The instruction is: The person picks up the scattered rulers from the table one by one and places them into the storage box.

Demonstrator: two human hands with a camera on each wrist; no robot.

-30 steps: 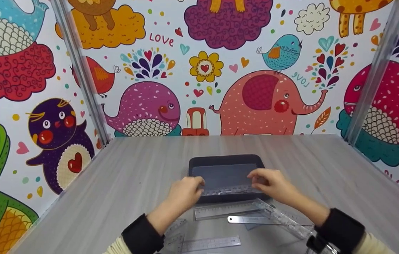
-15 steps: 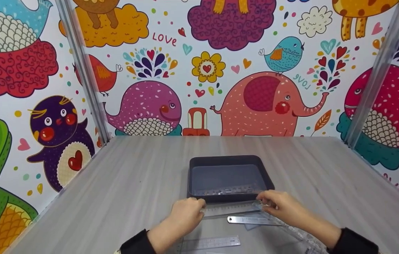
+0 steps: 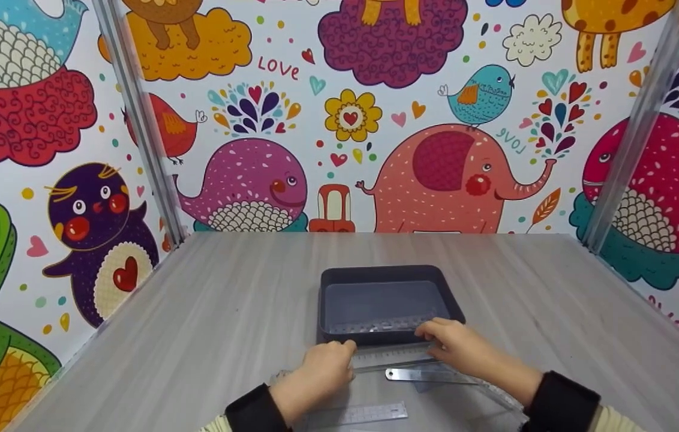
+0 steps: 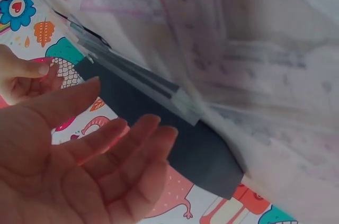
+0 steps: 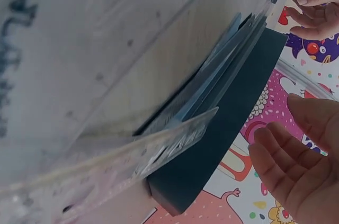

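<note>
In the lower middle of the head view, both hands are seen at the near edge of a dark tray (image 3: pixel 339 276) on the grey table (image 3: pixel 207 312); the left hand (image 3: pixel 320 373) is set at the left end of a clear ruler (image 3: pixel 390 356) lying just below the tray, and the right hand (image 3: pixel 454 347) at its right end; in the wrist views the fingers of each hand are shown straight and relaxed, with nothing clasped; whether the fingertips touch the ruler cannot be told. A second clear ruler (image 3: pixel 384 327) is laid inside the tray along its near wall; a steel ruler (image 3: pixel 426 375) is seen just below the right hand; another clear ruler (image 3: pixel 354 414) is placed at the bottom edge of the frame.
</note>
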